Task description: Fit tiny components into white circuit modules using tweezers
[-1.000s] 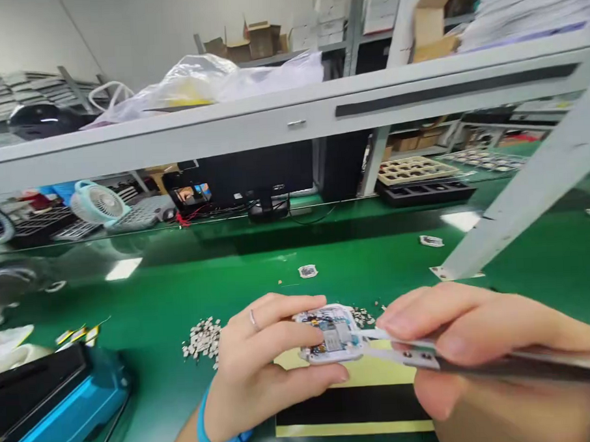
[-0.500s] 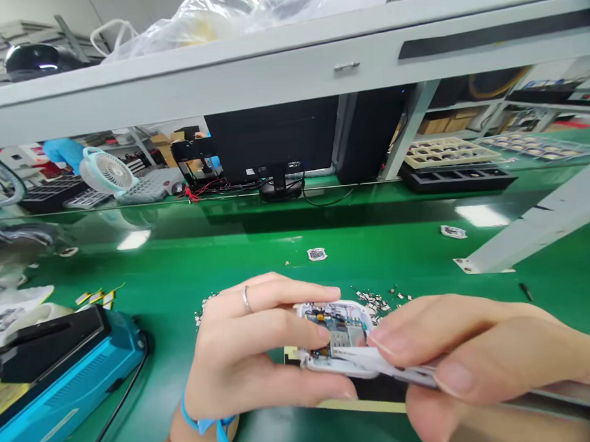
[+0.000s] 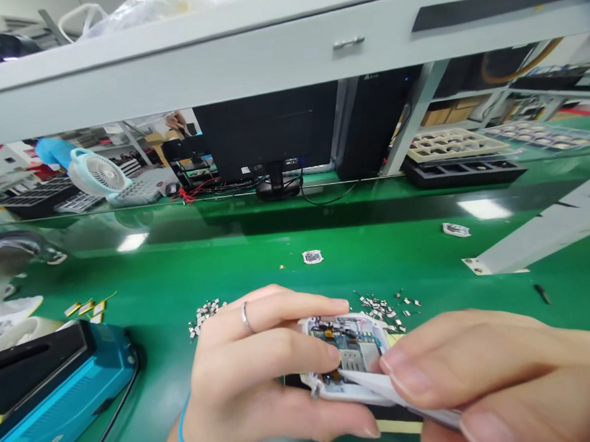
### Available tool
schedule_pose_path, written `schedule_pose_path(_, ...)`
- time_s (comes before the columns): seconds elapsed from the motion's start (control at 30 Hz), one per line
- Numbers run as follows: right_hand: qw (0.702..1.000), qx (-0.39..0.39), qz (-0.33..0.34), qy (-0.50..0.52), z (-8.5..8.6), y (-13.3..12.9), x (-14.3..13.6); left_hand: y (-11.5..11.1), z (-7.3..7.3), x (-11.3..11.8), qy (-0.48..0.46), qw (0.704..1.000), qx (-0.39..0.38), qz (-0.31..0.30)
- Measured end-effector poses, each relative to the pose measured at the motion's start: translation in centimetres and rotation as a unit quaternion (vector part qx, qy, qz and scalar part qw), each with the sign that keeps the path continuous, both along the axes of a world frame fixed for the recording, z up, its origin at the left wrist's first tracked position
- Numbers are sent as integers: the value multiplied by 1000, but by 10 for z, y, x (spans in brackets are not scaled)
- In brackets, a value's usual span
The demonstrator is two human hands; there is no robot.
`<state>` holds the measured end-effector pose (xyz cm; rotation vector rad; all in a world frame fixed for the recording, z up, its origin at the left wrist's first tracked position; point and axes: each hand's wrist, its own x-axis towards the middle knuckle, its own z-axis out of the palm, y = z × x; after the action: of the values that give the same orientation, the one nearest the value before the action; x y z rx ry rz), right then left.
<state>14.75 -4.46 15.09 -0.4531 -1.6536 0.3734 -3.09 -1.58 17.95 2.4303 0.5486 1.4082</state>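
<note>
My left hand (image 3: pixel 267 372) grips a small white smartwatch-like case with an exposed circuit board (image 3: pixel 352 355). Its index fingertip presses on the board, while the thumb and another finger hold the case's near and far edges. Pinched in my right hand (image 3: pixel 478 376) is a pair of pale tweezers (image 3: pixel 375 382), the tip reaching the board beside my left index finger. Whether the tip touches a part is too small to tell. Under the case lies a dark pad with a pale yellow edge (image 3: pixel 402 427), mostly hidden by my hands.
Small metallic parts lie in piles to the left (image 3: pixel 204 316) and right (image 3: pixel 381 308). Beyond are two more white cases (image 3: pixel 313 257) (image 3: pixel 456 229). A blue-and-black machine (image 3: pixel 63 394) stands at left, a slanted white post (image 3: pixel 534 230) at right, and a monitor (image 3: pixel 266 131) behind.
The view has shifted slightly, so hands and case appear a little lower. The tweezers' tip stays on the board near my left index finger, and both holds are unchanged.
</note>
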Motion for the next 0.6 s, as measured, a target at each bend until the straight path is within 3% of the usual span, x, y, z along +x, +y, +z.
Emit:
schedule_pose_path(0.17, 998, -9, -63, 15, -3, -3, -1, 0, -2, 1, -3, 1000, -1, 1)
schedule_pose_path(0.6, 999, -46, -14, -8, -11, -5, 4, -1, -2, 2, -20, 999, -23, -8)
